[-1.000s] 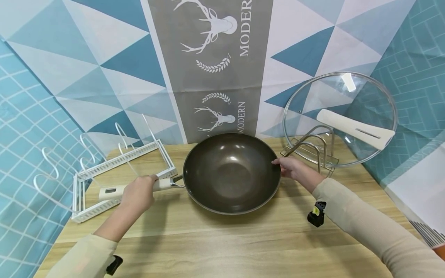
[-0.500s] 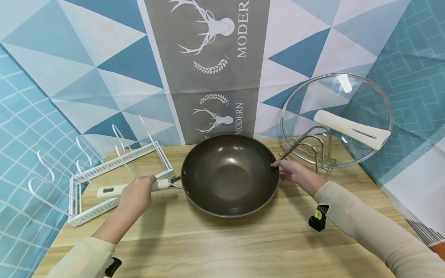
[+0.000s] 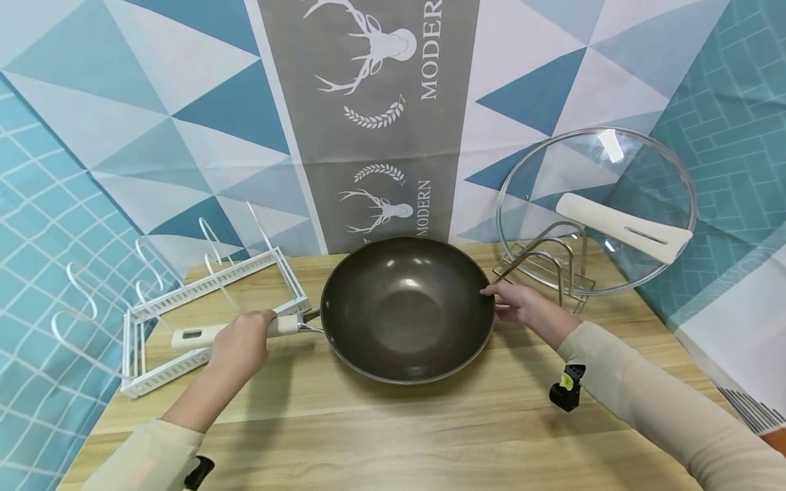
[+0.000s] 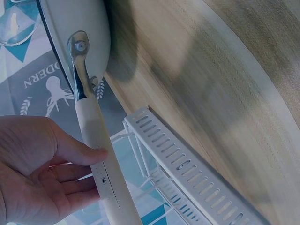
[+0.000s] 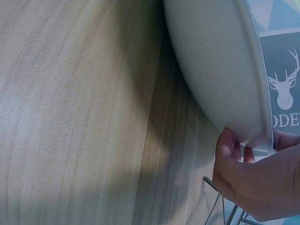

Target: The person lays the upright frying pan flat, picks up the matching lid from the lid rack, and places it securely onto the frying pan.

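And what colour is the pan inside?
The pan is dark brown inside, best seen in the head view.

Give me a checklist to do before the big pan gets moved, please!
1. Left hand on the handle: ok, gripping it.
2. Right hand on the pan: ok, holding its edge.
3. Lid out of the way: ok, propped in the gold rack.
4. Handle not touching the white rack: cannot tell.
5. Pan resting on the table: cannot tell.
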Demonstrator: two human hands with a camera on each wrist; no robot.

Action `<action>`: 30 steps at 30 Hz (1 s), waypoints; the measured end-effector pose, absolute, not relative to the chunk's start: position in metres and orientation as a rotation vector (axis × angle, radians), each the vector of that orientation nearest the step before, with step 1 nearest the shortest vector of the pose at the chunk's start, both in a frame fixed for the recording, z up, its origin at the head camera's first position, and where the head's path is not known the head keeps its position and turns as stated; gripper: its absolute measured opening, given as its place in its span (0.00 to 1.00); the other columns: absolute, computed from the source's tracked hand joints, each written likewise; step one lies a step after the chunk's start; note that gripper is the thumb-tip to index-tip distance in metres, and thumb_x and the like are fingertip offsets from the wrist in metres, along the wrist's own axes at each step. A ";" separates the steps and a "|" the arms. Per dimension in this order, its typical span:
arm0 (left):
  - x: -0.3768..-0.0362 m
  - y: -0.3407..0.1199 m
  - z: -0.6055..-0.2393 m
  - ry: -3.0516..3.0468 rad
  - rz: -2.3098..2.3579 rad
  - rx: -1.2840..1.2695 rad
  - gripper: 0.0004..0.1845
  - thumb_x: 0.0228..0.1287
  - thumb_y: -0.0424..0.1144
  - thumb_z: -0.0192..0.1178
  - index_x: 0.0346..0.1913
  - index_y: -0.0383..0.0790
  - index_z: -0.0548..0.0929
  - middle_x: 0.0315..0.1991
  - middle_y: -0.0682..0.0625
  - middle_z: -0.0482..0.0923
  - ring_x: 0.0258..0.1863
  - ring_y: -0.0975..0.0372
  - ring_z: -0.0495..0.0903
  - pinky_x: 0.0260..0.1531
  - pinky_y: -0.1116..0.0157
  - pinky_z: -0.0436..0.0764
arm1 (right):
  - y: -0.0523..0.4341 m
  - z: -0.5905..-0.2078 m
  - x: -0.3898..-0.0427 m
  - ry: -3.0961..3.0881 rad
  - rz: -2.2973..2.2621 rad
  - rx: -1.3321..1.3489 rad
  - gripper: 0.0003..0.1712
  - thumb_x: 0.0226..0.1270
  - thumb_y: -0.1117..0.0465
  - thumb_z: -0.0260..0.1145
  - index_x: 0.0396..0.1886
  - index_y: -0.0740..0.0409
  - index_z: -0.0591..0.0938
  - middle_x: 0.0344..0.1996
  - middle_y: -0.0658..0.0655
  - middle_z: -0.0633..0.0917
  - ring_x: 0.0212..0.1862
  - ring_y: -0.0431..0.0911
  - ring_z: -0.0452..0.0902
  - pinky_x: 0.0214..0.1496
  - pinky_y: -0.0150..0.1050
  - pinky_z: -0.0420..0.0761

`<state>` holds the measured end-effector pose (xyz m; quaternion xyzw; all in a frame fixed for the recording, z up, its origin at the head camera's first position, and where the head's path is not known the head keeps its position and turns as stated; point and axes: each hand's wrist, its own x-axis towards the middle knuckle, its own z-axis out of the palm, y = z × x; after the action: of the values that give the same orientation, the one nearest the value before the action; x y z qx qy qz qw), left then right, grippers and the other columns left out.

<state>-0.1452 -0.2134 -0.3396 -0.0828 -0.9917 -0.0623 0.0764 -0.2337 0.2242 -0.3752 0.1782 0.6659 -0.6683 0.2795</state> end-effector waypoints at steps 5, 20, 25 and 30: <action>-0.144 -0.214 -0.339 -2.969 -0.192 -0.250 0.17 0.37 0.18 0.59 0.34 0.35 0.81 0.30 0.37 0.82 0.26 0.47 0.82 0.18 0.50 0.76 | 0.223 -0.368 -0.227 1.783 -1.784 0.485 0.37 0.70 0.61 0.52 0.73 0.63 0.48 0.49 0.58 0.68 0.34 0.38 0.74 0.35 0.24 0.77; -0.140 -0.214 -0.339 -2.977 -0.192 -0.252 0.18 0.36 0.18 0.59 0.35 0.34 0.81 0.31 0.36 0.83 0.29 0.46 0.82 0.20 0.50 0.78 | 0.224 -0.370 -0.220 1.778 -1.805 0.447 0.31 0.70 0.62 0.52 0.69 0.64 0.54 0.48 0.58 0.69 0.31 0.37 0.76 0.34 0.26 0.78; -0.138 -0.215 -0.340 -2.971 -0.196 -0.250 0.19 0.35 0.18 0.60 0.37 0.33 0.82 0.32 0.35 0.83 0.29 0.47 0.83 0.20 0.51 0.78 | 0.224 -0.372 -0.217 1.781 -1.815 0.425 0.24 0.70 0.63 0.53 0.62 0.62 0.60 0.41 0.55 0.72 0.33 0.36 0.75 0.33 0.27 0.76; -0.135 -0.215 -0.339 -2.977 -0.207 -0.237 0.19 0.36 0.18 0.60 0.38 0.33 0.82 0.32 0.35 0.83 0.28 0.47 0.83 0.20 0.51 0.78 | 0.225 -0.372 -0.214 1.803 -1.798 0.416 0.26 0.70 0.62 0.53 0.64 0.64 0.58 0.32 0.51 0.76 0.32 0.36 0.75 0.31 0.27 0.75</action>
<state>-0.1354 -0.2151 -0.3394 -0.0791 -0.9917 -0.0688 0.0740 -0.2141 0.2245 -0.3724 0.1550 0.6715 -0.6695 0.2772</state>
